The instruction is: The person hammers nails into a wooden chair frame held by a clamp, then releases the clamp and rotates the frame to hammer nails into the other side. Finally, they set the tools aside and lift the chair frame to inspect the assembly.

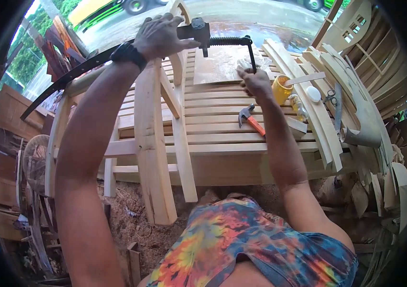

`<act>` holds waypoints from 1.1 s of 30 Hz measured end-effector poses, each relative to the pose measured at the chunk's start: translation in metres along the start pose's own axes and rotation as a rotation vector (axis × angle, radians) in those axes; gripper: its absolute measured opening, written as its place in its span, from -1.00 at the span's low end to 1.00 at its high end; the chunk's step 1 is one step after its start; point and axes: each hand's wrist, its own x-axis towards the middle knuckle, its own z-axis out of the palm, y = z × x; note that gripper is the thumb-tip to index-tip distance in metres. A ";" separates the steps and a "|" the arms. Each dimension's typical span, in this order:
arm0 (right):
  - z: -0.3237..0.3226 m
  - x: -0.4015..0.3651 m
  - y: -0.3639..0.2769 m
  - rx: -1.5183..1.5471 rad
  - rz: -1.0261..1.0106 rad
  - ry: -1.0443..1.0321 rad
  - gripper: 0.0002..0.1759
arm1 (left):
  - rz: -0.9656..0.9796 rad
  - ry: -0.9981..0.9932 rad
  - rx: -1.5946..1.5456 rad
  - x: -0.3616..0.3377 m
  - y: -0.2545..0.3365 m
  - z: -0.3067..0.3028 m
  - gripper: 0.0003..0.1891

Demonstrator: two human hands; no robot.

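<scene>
A long dark metal bar clamp [200, 32] lies across the top of a pale wooden frame with curved legs [153, 143], which looks like part of a chair. My left hand [162, 36] grips the clamp's bar beside its sliding head, thumb pointing right. From that head a threaded screw [228, 41] runs right to a bent crank handle [252, 56]. Around the lower end of the crank, my right hand [256, 83] is closed. Below it, a claw hammer [252, 119] with an orange handle rests on the slatted wooden surface [213, 111].
Right of my right hand stand a yellow container [282, 90] and a white oval object [313, 93], near scissors [330, 97]. Long boards [303, 105] line the right side. Sawdust [129, 215] covers the ground. Beyond the bench is a wet road [251, 19] with vehicles.
</scene>
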 end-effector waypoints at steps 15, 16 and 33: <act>0.062 0.244 0.009 -0.311 -0.651 0.229 -0.39 | -0.291 -0.357 -0.293 0.039 0.015 0.001 -0.25; 0.053 0.286 0.001 -0.353 -0.617 0.202 -0.27 | -0.282 -0.346 -0.296 0.039 0.016 0.000 -0.26; -0.069 0.093 -0.034 0.326 -0.918 -0.244 -0.21 | -0.295 -0.049 -0.570 0.007 -0.052 0.021 -0.54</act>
